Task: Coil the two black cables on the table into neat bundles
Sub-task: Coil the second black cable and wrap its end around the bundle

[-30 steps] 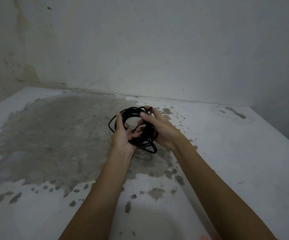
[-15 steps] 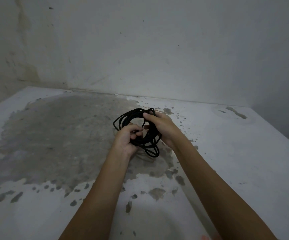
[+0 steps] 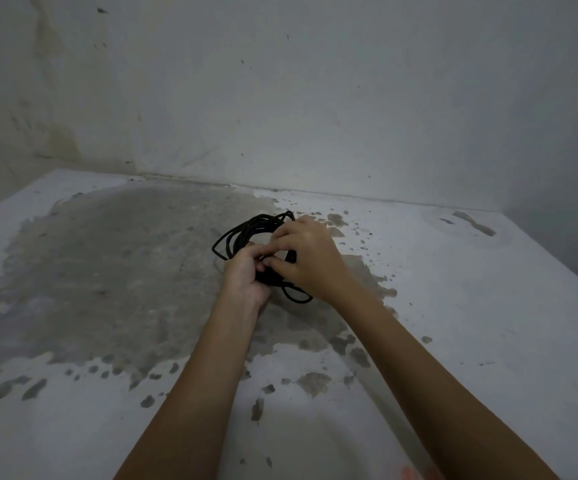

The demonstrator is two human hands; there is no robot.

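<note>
Held between our left hand point(image 3: 246, 282) and right hand point(image 3: 310, 259): one cable bundle point(image 3: 246, 232), plain black throughout, unpatterned, loops showing beyond and below our fingers. Under our grip: table point(image 3: 488, 323), whitish paint, worn through in one large mottled grey patch point(image 3: 107, 278) spreading left of our hands, with scattered grey flecks trailing nearer us and to the right. Behind our grip: wall point(image 3: 315, 98), pale grey-white, yellowish-brown staining at its left side, few dark specks.
</note>
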